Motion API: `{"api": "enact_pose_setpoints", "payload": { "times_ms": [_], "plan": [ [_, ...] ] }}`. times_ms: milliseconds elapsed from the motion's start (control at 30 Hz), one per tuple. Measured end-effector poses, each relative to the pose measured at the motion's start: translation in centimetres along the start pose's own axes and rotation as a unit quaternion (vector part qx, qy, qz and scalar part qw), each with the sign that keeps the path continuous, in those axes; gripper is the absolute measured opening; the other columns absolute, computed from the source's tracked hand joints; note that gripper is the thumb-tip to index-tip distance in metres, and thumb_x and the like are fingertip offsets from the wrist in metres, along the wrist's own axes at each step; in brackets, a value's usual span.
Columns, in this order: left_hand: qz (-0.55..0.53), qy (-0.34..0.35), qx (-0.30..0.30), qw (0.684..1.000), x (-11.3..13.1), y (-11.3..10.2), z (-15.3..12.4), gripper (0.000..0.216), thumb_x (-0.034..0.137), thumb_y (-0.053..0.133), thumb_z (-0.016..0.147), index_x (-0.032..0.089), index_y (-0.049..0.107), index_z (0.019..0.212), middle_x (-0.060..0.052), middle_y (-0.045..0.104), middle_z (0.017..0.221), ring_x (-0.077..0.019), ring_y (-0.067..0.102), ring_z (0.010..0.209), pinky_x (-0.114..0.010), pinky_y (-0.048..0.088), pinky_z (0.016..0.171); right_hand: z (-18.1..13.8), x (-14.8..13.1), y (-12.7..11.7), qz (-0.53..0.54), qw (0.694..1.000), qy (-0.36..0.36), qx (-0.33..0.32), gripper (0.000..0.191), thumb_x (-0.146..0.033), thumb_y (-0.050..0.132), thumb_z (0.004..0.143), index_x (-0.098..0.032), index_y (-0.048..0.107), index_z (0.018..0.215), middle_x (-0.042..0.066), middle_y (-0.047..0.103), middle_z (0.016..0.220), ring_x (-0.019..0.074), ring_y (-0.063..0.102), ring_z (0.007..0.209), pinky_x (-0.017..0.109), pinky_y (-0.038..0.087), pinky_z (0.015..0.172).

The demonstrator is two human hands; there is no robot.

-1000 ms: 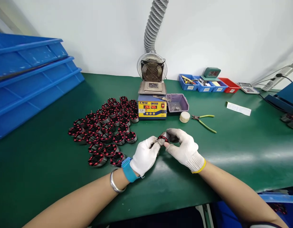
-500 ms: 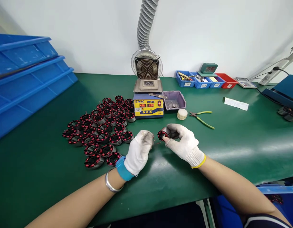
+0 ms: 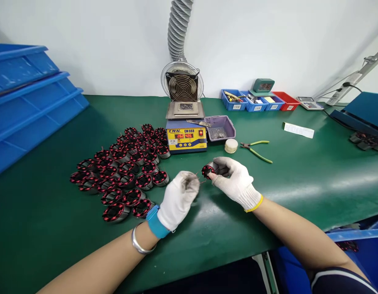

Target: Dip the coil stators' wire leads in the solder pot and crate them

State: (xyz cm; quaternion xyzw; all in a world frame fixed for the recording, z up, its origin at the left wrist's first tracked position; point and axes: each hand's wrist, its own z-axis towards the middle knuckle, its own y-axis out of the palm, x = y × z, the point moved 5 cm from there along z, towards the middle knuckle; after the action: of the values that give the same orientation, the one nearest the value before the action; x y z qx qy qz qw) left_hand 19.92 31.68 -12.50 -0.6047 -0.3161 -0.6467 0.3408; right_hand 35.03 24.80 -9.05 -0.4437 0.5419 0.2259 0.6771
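Note:
A motor stator (image 3: 207, 170) with red windings and a grey metal ring is gripped in my gloved right hand (image 3: 233, 177), thumb in its bore and fingers around the outside. Thin copper wire leads (image 3: 202, 181) stick out of it to the left. My gloved left hand (image 3: 181, 196) is closed at these leads, its fingertips pinched together at their ends; how many it grips is hidden. Left of my hands, many similar stators (image 3: 126, 181) stand grouped on the green table (image 3: 207, 245).
Behind my hands is a yellow-fronted solder pot (image 3: 186, 141) with a fan (image 3: 183, 87) above. Nearby are a purple tray (image 3: 231, 122), a round white pad (image 3: 231, 145) and green-handled cutters (image 3: 259, 153). Blue crates (image 3: 32, 110) stand left, small bins (image 3: 234, 105) at the back.
The whole view has shifted slightly, moving the scene left. My left hand has turned a little at the wire leads; the right hand keeps hold of the stator.

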Motion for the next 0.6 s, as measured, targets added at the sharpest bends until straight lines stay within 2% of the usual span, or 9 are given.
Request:
{"api": "enact_pose_setpoints", "payload": {
  "times_ms": [100,167,267,333,400,467,533,600],
  "plan": [
    [0.033,-0.02,-0.048,0.998,-0.4,1.1,0.1,0.023,0.04,0.06,0.082,0.019,0.055,0.073,0.002,0.054,0.061,-0.0113,0.048,0.053,-0.022,0.042,0.051,-0.3,-0.2,0.1,-0.04,0.998,-0.039,-0.005,0.036,-0.028,0.069,0.07,-0.02,0.065,0.105,0.003,0.07,0.09,0.0163,0.067,0.079,0.031,0.058,0.075],
    [0.037,-0.005,-0.048,0.998,-0.6,1.1,-0.2,0.018,0.034,0.057,0.083,0.019,0.058,0.075,0.002,0.055,0.061,-0.0113,0.049,0.053,-0.022,0.043,0.052,-0.2,0.0,-0.1,-0.069,0.996,-0.049,0.007,0.036,-0.028,0.07,0.069,-0.021,0.066,0.104,0.002,0.07,0.09,0.0161,0.067,0.079,0.031,0.058,0.077],
    [0.009,-0.004,-0.018,1.0,-1.0,0.4,-0.5,0.015,0.032,0.055,0.083,0.018,0.061,0.082,0.002,0.056,0.061,-0.0119,0.05,0.052,-0.023,0.044,0.052,0.6,0.8,-0.7,-0.07,0.997,-0.016,0.041,0.04,-0.029,0.071,0.068,-0.019,0.064,0.106,0.003,0.07,0.09,0.0164,0.067,0.077,0.032,0.058,0.077],
    [0.009,0.001,-0.027,1.0,-1.1,0.4,-0.6,0.016,0.032,0.054,0.084,0.018,0.062,0.083,0.002,0.057,0.061,-0.0123,0.051,0.052,-0.024,0.044,0.052,1.7,1.3,-1.4,-0.052,0.997,0.001,0.063,0.044,-0.03,0.071,0.067,-0.016,0.063,0.107,0.005,0.07,0.089,0.0173,0.067,0.077,0.033,0.058,0.076],
    [0.058,0.029,-0.08,0.995,-0.7,1.1,-0.8,0.016,0.031,0.053,0.086,0.019,0.062,0.082,0.001,0.061,0.065,-0.0134,0.054,0.056,-0.025,0.045,0.058,3.2,1.0,-2.0,-0.046,0.995,-0.014,0.082,0.045,-0.032,0.071,0.067,-0.014,0.063,0.108,0.006,0.069,0.09,0.0179,0.067,0.078,0.033,0.058,0.075],
    [0.138,0.062,-0.154,0.976,-0.3,2.2,-1.0,0.017,0.033,0.054,0.087,0.02,0.063,0.08,-0.001,0.065,0.07,-0.0152,0.059,0.063,-0.027,0.045,0.064,5.4,0.0,-2.3,-0.077,0.991,-0.054,0.092,0.045,-0.033,0.07,0.068,-0.014,0.063,0.109,0.006,0.069,0.092,0.0175,0.067,0.079,0.032,0.058,0.076],
    [0.203,0.077,-0.204,0.955,0.0,3.0,-1.2,0.018,0.035,0.054,0.087,0.022,0.064,0.079,-0.001,0.068,0.075,-0.0172,0.062,0.07,-0.028,0.044,0.067,7.9,-1.8,-2.3,-0.142,0.98,-0.104,0.095,0.044,-0.033,0.068,0.07,-0.015,0.063,0.11,0.005,0.07,0.094,0.0173,0.066,0.082,0.033,0.057,0.079],
    [0.228,0.076,-0.223,0.945,0.2,3.2,-1.2,0.017,0.035,0.053,0.087,0.023,0.064,0.081,-0.001,0.07,0.079,-0.0182,0.064,0.075,-0.028,0.044,0.067,10.8,-4.3,-1.8,-0.236,0.955,-0.148,0.102,0.043,-0.034,0.067,0.072,-0.018,0.063,0.112,0.004,0.069,0.098,0.0189,0.065,0.089,0.035,0.055,0.085]
  ]
}}
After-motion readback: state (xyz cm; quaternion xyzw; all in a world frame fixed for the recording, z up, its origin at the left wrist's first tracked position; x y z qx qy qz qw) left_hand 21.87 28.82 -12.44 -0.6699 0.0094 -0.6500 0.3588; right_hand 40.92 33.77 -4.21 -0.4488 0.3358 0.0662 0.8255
